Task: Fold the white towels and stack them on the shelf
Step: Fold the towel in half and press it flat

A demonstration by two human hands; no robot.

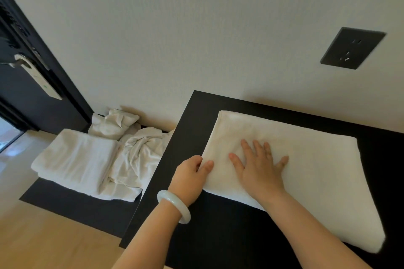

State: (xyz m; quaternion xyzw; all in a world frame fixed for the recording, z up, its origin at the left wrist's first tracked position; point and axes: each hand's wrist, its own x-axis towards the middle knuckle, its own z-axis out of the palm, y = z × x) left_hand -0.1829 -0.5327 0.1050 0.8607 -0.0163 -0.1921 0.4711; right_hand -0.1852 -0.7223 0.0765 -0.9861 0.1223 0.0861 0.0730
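Observation:
A white towel (310,172), folded into a broad rectangle, lies flat on the black tabletop (218,236). My right hand (260,166) presses on its left part with fingers spread and straight. My left hand (192,174), a pale bangle on its wrist, pinches the towel's near left edge between thumb and fingers. On the lower black shelf (72,205) to the left sits one folded white towel (74,155), with crumpled white towels (140,153) beside and behind it.
A white wall rises right behind the table, with a dark socket plate (352,48) above the towel. A dark door with a metal handle (35,76) stands at the far left. Light wooden floor (54,242) runs in front of the shelf.

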